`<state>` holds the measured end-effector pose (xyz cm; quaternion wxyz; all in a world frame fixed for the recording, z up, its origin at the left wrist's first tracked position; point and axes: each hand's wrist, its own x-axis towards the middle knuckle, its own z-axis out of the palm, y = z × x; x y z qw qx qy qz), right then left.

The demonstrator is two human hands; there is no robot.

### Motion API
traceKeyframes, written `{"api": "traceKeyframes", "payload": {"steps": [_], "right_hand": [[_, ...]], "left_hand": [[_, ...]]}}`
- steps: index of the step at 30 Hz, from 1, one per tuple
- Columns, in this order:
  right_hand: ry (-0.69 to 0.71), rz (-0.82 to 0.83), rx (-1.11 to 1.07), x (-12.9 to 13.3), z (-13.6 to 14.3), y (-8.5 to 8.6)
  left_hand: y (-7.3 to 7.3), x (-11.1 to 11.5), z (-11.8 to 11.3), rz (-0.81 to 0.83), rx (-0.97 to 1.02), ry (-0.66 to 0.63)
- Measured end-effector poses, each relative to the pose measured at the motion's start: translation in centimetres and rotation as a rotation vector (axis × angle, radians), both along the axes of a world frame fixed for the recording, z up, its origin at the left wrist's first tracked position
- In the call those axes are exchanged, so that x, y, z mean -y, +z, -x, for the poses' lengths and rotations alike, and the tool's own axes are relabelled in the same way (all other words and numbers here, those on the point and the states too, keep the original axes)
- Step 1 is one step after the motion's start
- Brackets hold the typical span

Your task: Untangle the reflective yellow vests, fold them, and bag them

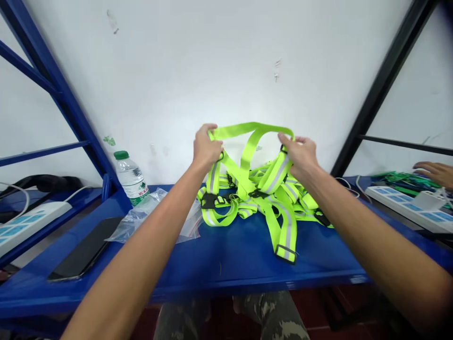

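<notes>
Between my two hands a neon yellow-green reflective harness [249,147] is held up, its straps spread apart. My left hand [207,146] is closed on a strap at its left side, near a black slider. At the right side, my right hand [300,150] pinches another strap near its black adjuster. Below hang silver-striped straps, a black buckle [209,200] and a strap end with a black rectangular slider [286,253]. Behind and under it lies a tangled pile of similar straps [300,200], so where the held harness ends is hard to tell.
On the blue table [226,264], a water bottle [130,177] with a green cap stands left, beside clear plastic bags [189,226] and a black phone [85,250]. Power strips [410,205] lie at both sides. Another person's hand [437,172] rests over green straps at right.
</notes>
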<state>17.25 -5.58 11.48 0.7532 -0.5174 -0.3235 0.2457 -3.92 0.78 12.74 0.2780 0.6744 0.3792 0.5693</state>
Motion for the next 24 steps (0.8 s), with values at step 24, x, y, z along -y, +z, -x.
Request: {"api": "traceKeyframes", "payload": {"steps": [24], "right_hand": [[0.498,0.461,2.077,10.0,1.7,-9.3]], "left_hand": [[-9.2,-2.0,6.2,0.222,-1.191,-0.234]]}}
